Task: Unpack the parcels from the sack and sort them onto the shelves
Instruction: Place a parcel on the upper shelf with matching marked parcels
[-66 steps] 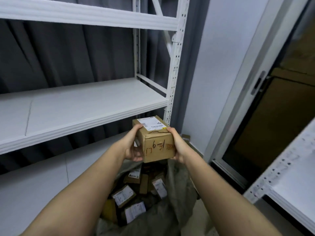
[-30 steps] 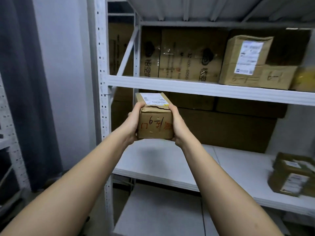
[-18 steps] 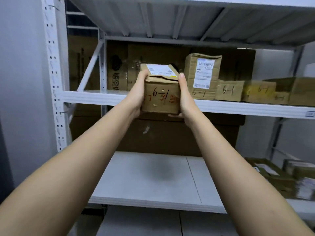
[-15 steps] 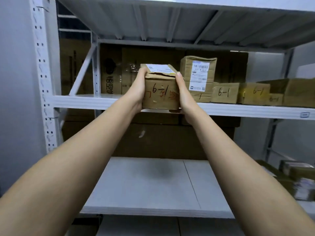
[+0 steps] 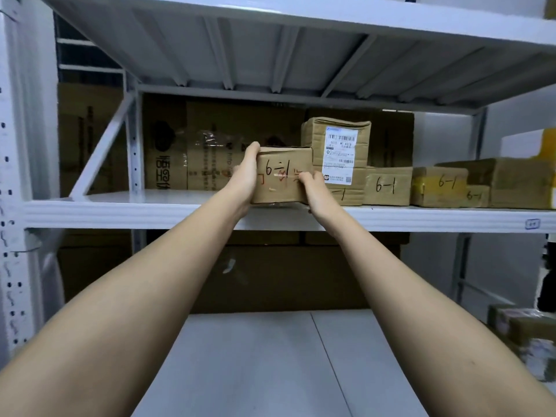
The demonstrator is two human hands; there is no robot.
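At the far left a white perforated upright [image 5: 12, 188] carries the middle shelf [image 5: 120, 210], and the stretch of board beside the diagonal brace is bare back to the large printed cartons [image 5: 192, 145] standing against the rear. Next comes the left hand [image 5: 245, 176], laid flat along the left face of the parcel marked 6-1 [image 5: 284, 176] with its fingertips curling over the top edge — it grips that side. The parcel sits on the shelf near the front lip, its wider face toward the camera and its long axis running along the shelf, straight ahead of both arms at full reach. The right hand [image 5: 313, 188] is against the lower right of the front face with fingers bent; whether it grips or only presses cannot be told. Just right of it the parcel's right side meets, or nearly meets, the taller labelled box [image 5: 340, 158], first of a row of boxes marked 6-1 [image 5: 388, 186] running rightward. So the open room lies left, the neighbours right — I judge the parcel only needs a push straight back to square it with the row, and both hands are equally near for that.
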